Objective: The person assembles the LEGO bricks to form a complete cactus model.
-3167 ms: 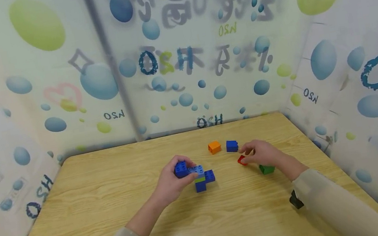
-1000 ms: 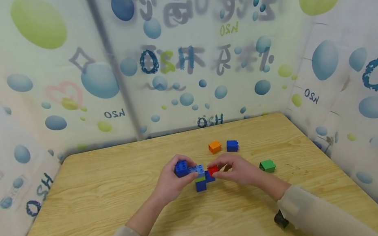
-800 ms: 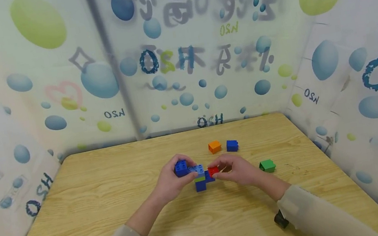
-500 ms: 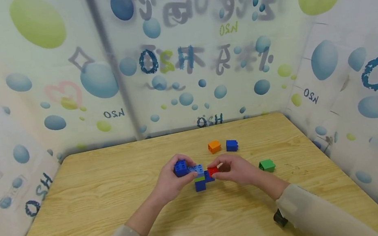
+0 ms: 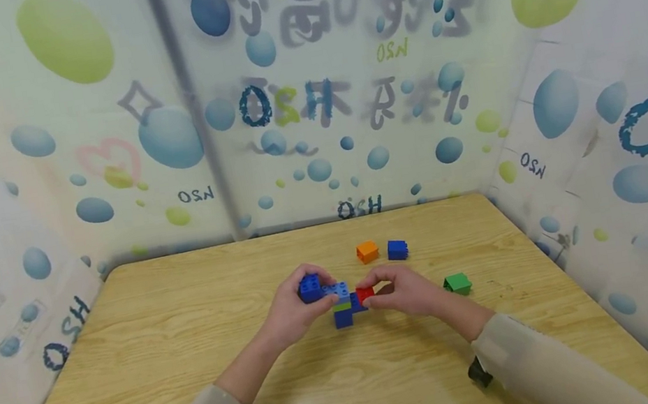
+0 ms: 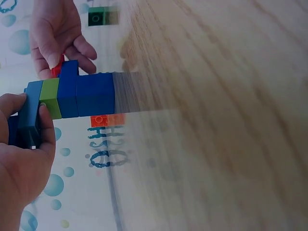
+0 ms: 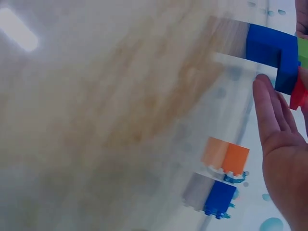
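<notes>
In the head view, my left hand (image 5: 292,313) grips a stack of toy building bricks by its light blue brick (image 5: 340,291). A dark blue brick (image 5: 310,289) sits on the stack's left end. Below the light blue one come a lime green brick (image 6: 50,98) and dark blue bricks (image 6: 95,95), one of which juts out to the right. My right hand (image 5: 404,289) pinches a small red brick (image 5: 365,293) between thumb and fingers, right over that jutting brick. The left wrist view shows the red brick against it, partly covered by the thumb.
An orange brick (image 5: 367,251) and a separate blue brick (image 5: 397,250) lie on the wooden table (image 5: 187,301) behind my right hand. Off to the right lies a green brick (image 5: 457,284). A patterned curtain wall (image 5: 308,183) stands along the table's back edge.
My right hand picked up the red brick beside the green one and carried it left to the stack. Over the last second both hands have stayed nearly still.
</notes>
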`<action>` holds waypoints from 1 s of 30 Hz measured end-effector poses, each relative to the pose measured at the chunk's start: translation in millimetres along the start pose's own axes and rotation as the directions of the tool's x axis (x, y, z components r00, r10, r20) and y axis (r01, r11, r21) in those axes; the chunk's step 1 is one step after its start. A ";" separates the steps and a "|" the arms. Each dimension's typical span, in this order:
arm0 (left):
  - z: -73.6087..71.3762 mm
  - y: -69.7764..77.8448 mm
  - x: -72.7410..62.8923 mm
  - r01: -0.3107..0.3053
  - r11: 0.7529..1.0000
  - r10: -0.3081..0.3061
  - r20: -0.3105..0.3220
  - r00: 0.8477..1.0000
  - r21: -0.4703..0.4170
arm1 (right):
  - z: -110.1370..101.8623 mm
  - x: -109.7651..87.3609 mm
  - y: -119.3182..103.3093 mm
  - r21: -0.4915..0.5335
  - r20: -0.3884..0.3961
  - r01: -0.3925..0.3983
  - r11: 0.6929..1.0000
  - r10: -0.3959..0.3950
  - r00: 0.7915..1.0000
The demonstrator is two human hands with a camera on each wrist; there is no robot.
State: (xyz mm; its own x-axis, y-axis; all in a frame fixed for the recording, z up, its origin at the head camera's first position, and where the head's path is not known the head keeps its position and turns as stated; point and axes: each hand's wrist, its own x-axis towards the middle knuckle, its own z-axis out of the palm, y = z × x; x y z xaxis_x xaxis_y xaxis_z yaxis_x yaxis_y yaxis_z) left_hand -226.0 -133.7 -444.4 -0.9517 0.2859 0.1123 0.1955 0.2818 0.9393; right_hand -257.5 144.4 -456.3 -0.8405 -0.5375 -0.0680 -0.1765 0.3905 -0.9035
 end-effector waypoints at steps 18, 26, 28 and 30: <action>1.2 -1.3 0.4 -0.005 1.000 0.005 0.000 1.000 0.008 | 7.4 -1.2 7.2 0.260 0.025 -0.067 0.963 0.063 0.998; 0.0 -3.6 0.6 -0.013 1.000 0.013 0.001 1.000 0.015 | 7.5 0.0 7.1 0.262 0.033 -0.065 0.963 0.059 0.998; -0.3 -3.1 0.8 -0.011 1.000 0.011 -0.002 1.000 0.013 | 6.3 -0.1 6.0 0.253 0.035 -0.068 0.965 0.062 0.998; -0.1 -2.4 1.0 -0.007 1.000 0.007 -0.002 1.000 0.010 | 4.2 -0.7 5.2 0.214 0.030 -0.069 0.974 0.064 0.998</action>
State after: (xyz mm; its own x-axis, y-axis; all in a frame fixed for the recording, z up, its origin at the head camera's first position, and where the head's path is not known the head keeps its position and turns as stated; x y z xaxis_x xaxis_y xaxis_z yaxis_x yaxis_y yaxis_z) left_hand -227.5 -134.1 -446.5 -0.9507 0.2861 0.1193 0.2044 0.2893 0.9351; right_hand -255.7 143.6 -462.7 -0.8345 -0.5334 -0.1381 -0.0046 0.2573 -0.9663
